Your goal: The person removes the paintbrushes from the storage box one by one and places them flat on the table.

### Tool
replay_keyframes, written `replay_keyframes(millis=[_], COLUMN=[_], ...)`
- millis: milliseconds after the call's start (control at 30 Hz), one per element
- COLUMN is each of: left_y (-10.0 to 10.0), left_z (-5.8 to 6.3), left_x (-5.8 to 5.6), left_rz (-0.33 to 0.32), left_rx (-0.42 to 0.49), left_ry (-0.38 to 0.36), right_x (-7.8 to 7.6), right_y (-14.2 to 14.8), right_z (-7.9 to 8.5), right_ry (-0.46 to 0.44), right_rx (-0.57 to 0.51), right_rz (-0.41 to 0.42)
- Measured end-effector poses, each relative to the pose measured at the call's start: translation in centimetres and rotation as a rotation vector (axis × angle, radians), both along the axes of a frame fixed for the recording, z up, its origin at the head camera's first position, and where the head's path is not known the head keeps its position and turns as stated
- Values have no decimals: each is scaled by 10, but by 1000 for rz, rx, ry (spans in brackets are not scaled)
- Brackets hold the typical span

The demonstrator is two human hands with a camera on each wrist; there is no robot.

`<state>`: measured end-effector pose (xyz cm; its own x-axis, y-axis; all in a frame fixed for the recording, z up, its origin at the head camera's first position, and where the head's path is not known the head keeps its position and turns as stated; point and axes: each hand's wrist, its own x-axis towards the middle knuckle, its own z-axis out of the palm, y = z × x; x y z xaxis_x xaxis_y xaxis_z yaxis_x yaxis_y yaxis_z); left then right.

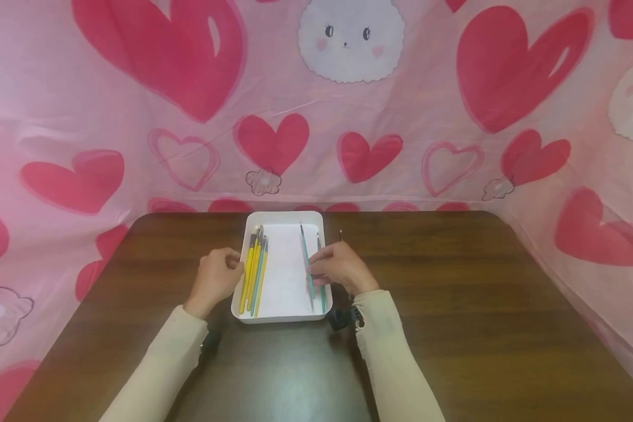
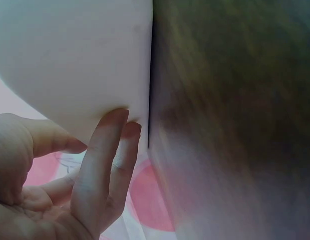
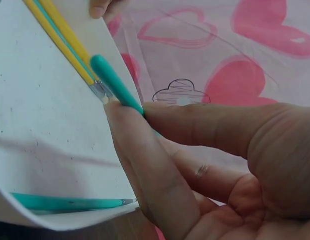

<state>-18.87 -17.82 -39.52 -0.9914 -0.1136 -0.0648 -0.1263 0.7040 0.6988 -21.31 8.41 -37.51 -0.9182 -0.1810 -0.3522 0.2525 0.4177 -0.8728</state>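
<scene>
right hand (image 1: 343, 268) pinches a slender teal paintbrush (image 3: 116, 84) above the round-cornered white tray (image 1: 285, 278), which left hand (image 1: 217, 278) seemingly grips.

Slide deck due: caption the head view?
Right hand pinches a slim teal paintbrush above a white rectangular tray of yellow and teal paintbrushes; left hand at the tray's rim.

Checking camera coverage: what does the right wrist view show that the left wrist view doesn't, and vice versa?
Right wrist only: the right hand pinching a teal brush, and more brushes, yellow and teal.
Left wrist only: two fingers of the left hand against the outer wall of the white tray.
Both: the tray, part of the left hand and the pink backdrop.
</scene>
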Motion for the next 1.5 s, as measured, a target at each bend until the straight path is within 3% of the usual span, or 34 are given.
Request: replay_keyframes(millis=[600, 933, 1500], left_y=[-1, -3, -3], left_z=[-1, -3, -1], left_x=[0, -1, 0], left_rz=[12, 2, 3], left_rx=[17, 6, 16], left_ry=[-15, -8, -20], right_x=[-7, -6, -2], right_y=[18, 35, 58], right_z=[3, 2, 4], right_ry=[12, 36, 63], right_rx=[-102, -37, 29], right_rz=[17, 74, 37])
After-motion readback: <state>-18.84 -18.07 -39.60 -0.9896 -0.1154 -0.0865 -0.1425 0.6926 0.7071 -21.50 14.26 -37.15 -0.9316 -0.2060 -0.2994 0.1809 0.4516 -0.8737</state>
